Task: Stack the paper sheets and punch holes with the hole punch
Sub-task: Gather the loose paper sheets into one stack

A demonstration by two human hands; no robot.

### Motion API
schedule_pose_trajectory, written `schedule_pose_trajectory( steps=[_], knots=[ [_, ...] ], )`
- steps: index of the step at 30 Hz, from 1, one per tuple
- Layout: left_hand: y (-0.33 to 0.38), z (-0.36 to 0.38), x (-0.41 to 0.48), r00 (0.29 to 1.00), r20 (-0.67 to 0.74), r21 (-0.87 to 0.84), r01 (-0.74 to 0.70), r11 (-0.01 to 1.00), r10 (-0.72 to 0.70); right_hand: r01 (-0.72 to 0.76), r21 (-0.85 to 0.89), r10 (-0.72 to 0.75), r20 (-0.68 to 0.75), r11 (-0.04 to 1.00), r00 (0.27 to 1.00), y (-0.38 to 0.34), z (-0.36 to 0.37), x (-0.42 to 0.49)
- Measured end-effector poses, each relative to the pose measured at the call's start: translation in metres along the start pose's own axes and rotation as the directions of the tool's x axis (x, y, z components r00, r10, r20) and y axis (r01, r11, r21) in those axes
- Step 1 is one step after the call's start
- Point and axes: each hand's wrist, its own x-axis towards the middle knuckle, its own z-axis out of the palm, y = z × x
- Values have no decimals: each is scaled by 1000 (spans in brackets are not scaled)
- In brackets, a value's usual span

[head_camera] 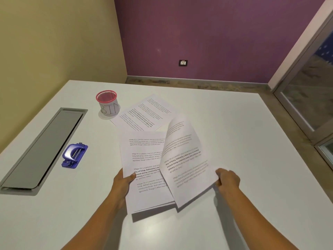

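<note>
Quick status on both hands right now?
Left hand: grips the paper stack at its left edge.
Right hand: pinches the curled sheet by its right edge.

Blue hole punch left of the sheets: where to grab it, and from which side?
Grip the blue hole punch across its two long flanks, coming down from above with the left hand, the nearer one. It sits base-down on the table, domed lever up, bare surface on either side. That hand holds the paper stack, so free it first.
</note>
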Motion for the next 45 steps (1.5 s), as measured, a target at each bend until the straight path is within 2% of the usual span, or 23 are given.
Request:
schedule_pose_trajectory(
  steps=[4, 7, 21, 24, 29, 33, 36, 39, 42, 45],
  knots=[
    [-2, 2, 1, 1000, 6, -3, 2, 1000, -2, 5, -197, -5, 0, 980, 1000, 19, -9, 13],
    [-2, 2, 2, 1000, 9, 12, -7, 1000, 7, 123, -345, -133, -4, 930, 991, 24, -12, 13],
    [-3, 14, 0, 998, 56, 20, -5, 1000, 4, 212, -459, -133, 198, 863, 971, 25, 4, 10],
    [-2, 17, -1, 997, 72, 37, -13, 999, 10, 234, -545, -89, 278, 805, 956, 26, 8, 7],
    [-1, 21, -5, 991, 127, 79, -49, 996, 38, 330, -683, -42, 402, 652, 915, 27, 16, -1],
    [8, 29, -6, 985, 167, 79, -63, 995, 49, 404, -689, -93, 442, 602, 892, 20, 16, 6],
    [23, 39, -10, 962, 267, 77, -86, 993, 62, 423, -574, -135, 475, 701, 869, 14, 12, 14],
    [43, 54, -15, 917, 391, 36, -99, 994, 77, 349, -469, -45, 545, 811, 837, 10, 12, 16],
    [61, 71, -17, 868, 487, -51, -86, 995, 100, 168, -426, 140, 604, 889, 785, 11, 12, 19],
    [69, 81, -12, 830, 549, -145, -27, 989, 103, -98, -233, 241, 730, 967, 640, 15, 11, 25]
  ],
)
